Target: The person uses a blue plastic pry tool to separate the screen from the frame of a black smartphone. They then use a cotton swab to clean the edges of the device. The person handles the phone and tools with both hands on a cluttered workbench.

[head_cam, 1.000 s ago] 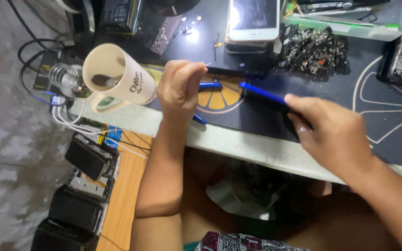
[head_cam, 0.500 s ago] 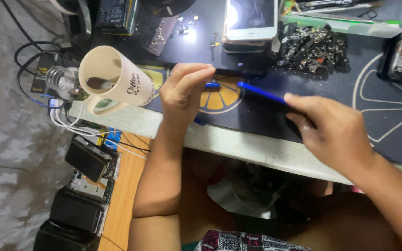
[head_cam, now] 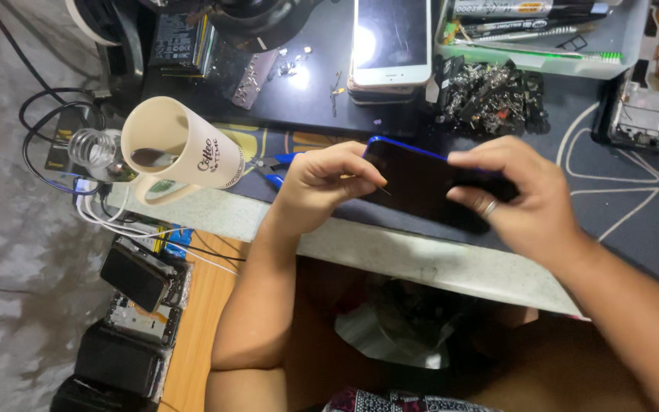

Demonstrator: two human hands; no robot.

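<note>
Both hands grip a dark, flat, blue-edged phone (head_cam: 429, 179) above the table's pale front edge (head_cam: 390, 255). The left hand (head_cam: 322, 187) pinches its near-left end, fingers curled together around a thin pin. The right hand (head_cam: 524, 198) clamps the other end between thumb and bent fingers. Left of the left fingers stands a cream ceramic mug (head_cam: 177, 149); beyond the fingers lies a white smartphone (head_cam: 392, 42).

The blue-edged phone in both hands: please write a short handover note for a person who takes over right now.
Left hand: grip on the near left end of the dark phone with a blue edge, a thin pin-like tool at its fingertips.
Right hand: grip on the phone's right end.
The phone is held over the dark work mat, tilted.
Blue-handled pliers lie left of it, beside the cream mug.
Done: phone picked up.
Left: cannot tell.
</note>
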